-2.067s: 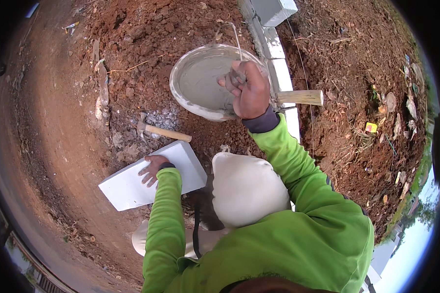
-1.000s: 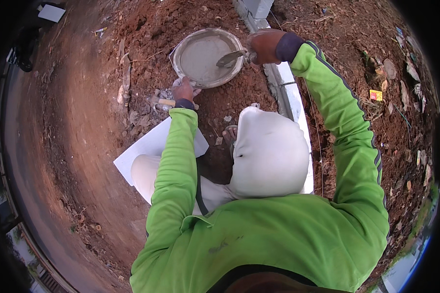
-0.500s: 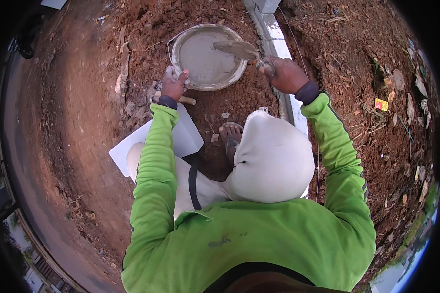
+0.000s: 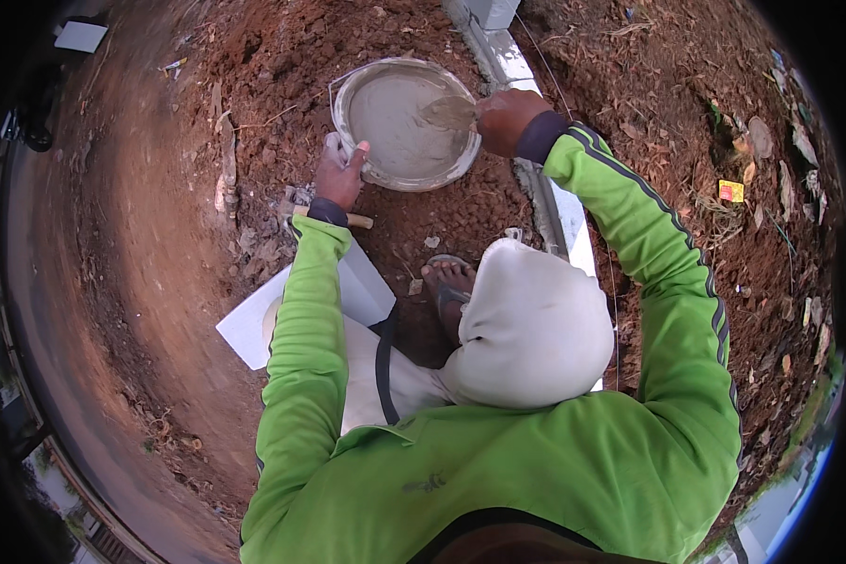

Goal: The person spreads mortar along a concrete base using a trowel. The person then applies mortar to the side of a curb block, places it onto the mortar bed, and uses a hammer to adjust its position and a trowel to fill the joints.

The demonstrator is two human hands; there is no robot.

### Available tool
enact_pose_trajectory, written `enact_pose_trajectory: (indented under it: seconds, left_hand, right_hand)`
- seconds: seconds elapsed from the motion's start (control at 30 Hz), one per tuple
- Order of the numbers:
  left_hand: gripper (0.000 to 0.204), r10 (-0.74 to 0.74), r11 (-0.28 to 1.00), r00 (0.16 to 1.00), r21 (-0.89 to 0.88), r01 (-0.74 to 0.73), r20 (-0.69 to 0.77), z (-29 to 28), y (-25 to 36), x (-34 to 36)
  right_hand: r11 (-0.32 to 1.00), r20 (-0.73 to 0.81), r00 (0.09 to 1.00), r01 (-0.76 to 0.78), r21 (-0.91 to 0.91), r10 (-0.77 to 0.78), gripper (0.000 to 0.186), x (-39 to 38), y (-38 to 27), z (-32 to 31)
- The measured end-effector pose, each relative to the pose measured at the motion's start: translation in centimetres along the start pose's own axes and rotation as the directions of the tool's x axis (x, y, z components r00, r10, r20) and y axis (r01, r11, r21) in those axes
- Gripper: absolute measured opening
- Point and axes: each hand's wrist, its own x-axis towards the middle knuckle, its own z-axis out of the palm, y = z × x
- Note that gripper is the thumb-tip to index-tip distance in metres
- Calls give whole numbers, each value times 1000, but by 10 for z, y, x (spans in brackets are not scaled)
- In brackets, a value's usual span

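A round bucket point(image 4: 458, 174) filled with smooth grey mortar point(image 4: 385, 113) stands on reddish soil in front of me. My left hand point(image 4: 341, 172) grips its near left rim, thumb over the edge. At the bucket's right side my right hand point(image 4: 509, 120) is closed around the handle of a trowel, which the fingers hide. The mortar-coated trowel blade point(image 4: 448, 113) points left and lies in or just over the mortar; I cannot tell how deep. A thin wire handle point(image 4: 333, 86) hangs off the bucket's left side.
To my right runs a low wall of pale blocks point(image 4: 566, 211) with a string line point(image 4: 615, 324) beside it. A white block point(image 4: 254, 324) lies by my left leg. A wooden-handled tool point(image 4: 358, 222) rests below my left hand. Littered soil point(image 4: 677, 141) spreads beyond the wall.
My right hand has moved left and the trowel blade has turned and come closer to the mortar. My left hand stays on the rim. The view has shifted slightly.
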Motion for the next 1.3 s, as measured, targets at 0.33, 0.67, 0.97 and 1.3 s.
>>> enact_pose_trajectory:
  seconds: [0.33, 0.67, 0.97, 1.3]
  left_hand:
    - [35, -123, 988, 983, -105, 109, -135, -1, -15, -27]
    - [37, -240, 836, 970, -512, 195, -23, -19, -36, -34]
    - [45, -351, 885, 936, -340, 318, -38, -22, -29, -34]
    - [50, -399, 894, 913, -254, 369, -79, -23, -23, -33]
  right_hand:
    - [139, 351, 936, -343, 929, -38, 48, -43, -16, 64]
    - [-613, 95, 994, -104, 783, -47, 50, -61, -36, 100]
    - [-433, 376, 785, -154, 888, 492, 53, 19, 60, 148]
    - [419, 28, 580, -619, 664, 814, 47, 110, 133, 147]
